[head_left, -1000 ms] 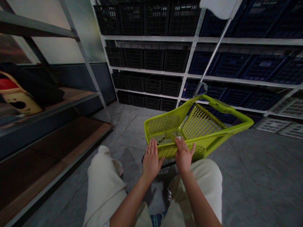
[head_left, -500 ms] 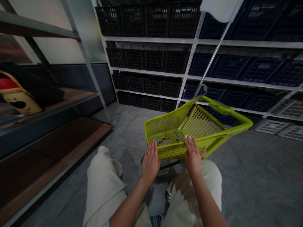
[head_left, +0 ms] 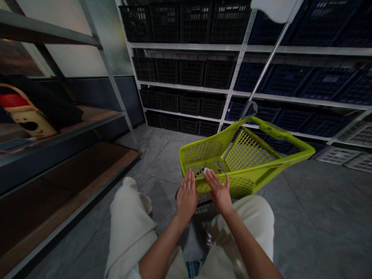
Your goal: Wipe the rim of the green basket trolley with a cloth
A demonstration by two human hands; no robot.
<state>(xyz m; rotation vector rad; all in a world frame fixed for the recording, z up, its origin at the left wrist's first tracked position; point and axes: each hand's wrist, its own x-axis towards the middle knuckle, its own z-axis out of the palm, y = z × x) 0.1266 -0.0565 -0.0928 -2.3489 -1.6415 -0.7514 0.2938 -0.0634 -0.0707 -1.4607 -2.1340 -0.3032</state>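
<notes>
A yellow-green plastic shopping cart (head_left: 266, 164) stands in front of me, close to my knees. My left hand (head_left: 187, 193) holds its near left corner, fingers together over the top rim; the thumb is hidden. Along the same near rim, a short way to the right, my right hand (head_left: 220, 192) presses a small white cloth (head_left: 206, 170) against the edge. Only a bit of the cloth shows past the fingertips. That hand's fingers point forward over the rim, with one digit standing apart on the right.
White racks (head_left: 186, 88) with black crates (head_left: 192, 72) and blue crates (head_left: 321, 85) line the back. A wooden-decked shelf (head_left: 99, 116) stands at left, bearing a yellow bag (head_left: 35, 122) with a face. A metal pole (head_left: 269, 62) with a white panel rises behind the cart.
My right hand has slid left along the cart's near rim with the white cloth, closer to my left hand. My left hand stays at the corner. The view has shifted slightly.
</notes>
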